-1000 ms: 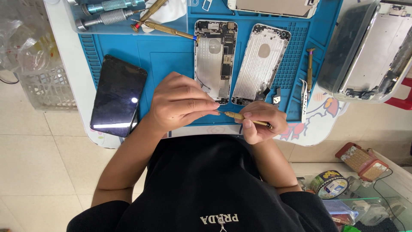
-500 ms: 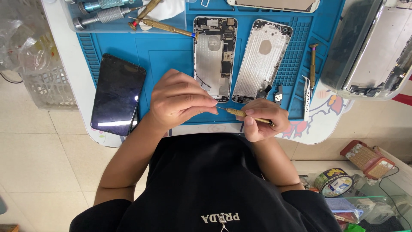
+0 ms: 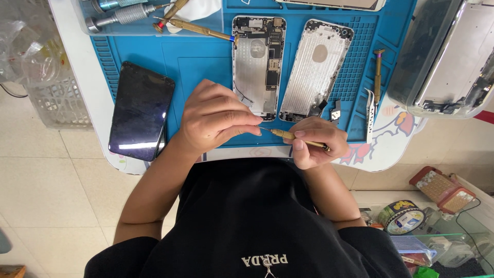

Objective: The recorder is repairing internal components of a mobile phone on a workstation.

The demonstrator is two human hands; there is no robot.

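Two hands meet at the near edge of the blue silicone repair mat (image 3: 206, 62), our landmark for everything below. Our left hand (image 3: 218, 118) is curled, fingertips pressed together at the tip of the slim brass-coloured precision screwdriver (image 3: 296, 138); whether something tiny sits between them, we cannot tell. Our right hand (image 3: 314, 141) is closed around the driver's handle, pinching it between thumb and forefinger.

Change versus half a second back: almost none. Both hands sit in the same pose at the mat's near edge, driver tip against the left fingertips as before. Only the view has shifted a little. We read that as fine work at the tip continuing, not a move to a new spot.

The driver looks thin, gold-toned, with a dark steel tip, lying roughly level and pointing left.

On the mat, just beyond the hands: an opened silver phone chassis with its circuit board exposed (image 3: 257, 64), and beside it to the right an empty silver phone back shell (image 3: 316, 67). A black glass-fronted phone (image 3: 141, 110) lies on the mat's left side. Steel tweezers (image 3: 369, 116) and a second brass screwdriver (image 3: 378, 74) lie along the mat's right edge. More drivers sit at the mat's far-left corner. The mat rests on the white worktop (image 3: 383, 149).
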